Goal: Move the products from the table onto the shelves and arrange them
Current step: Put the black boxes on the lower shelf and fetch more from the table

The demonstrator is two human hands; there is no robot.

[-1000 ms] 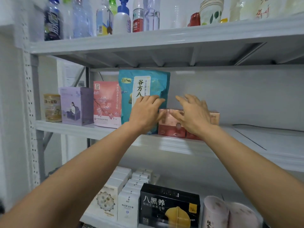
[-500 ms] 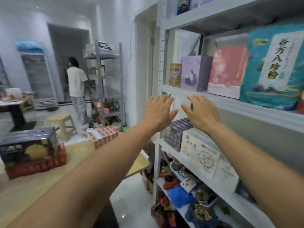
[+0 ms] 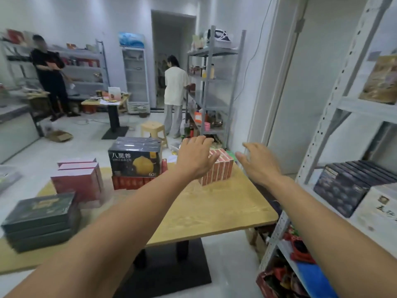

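Note:
A wooden table (image 3: 214,209) holds boxed products. A row of red-and-white boxes (image 3: 221,168) stands at its far right corner. My left hand (image 3: 196,157) hovers open over the left end of that row, and my right hand (image 3: 257,163) is open just to its right; neither holds anything. A black box with a yellow picture (image 3: 135,158) sits on red boxes (image 3: 129,182) mid-table. Pink-topped red boxes (image 3: 78,179) and a stack of dark green boxes (image 3: 40,220) lie further left. The grey shelf unit (image 3: 328,100) stands on the right.
The shelf carries dark boxes (image 3: 348,186) and a white box (image 3: 380,209). Two people (image 3: 175,87) (image 3: 50,74) stand at the far shelving. A beige stool (image 3: 153,131) and a second table (image 3: 105,102) are on the floor behind.
The view has swung left from the shelf to the table. Both hands left the boxes on the shelf and now reach, empty, toward the red-and-white boxes.

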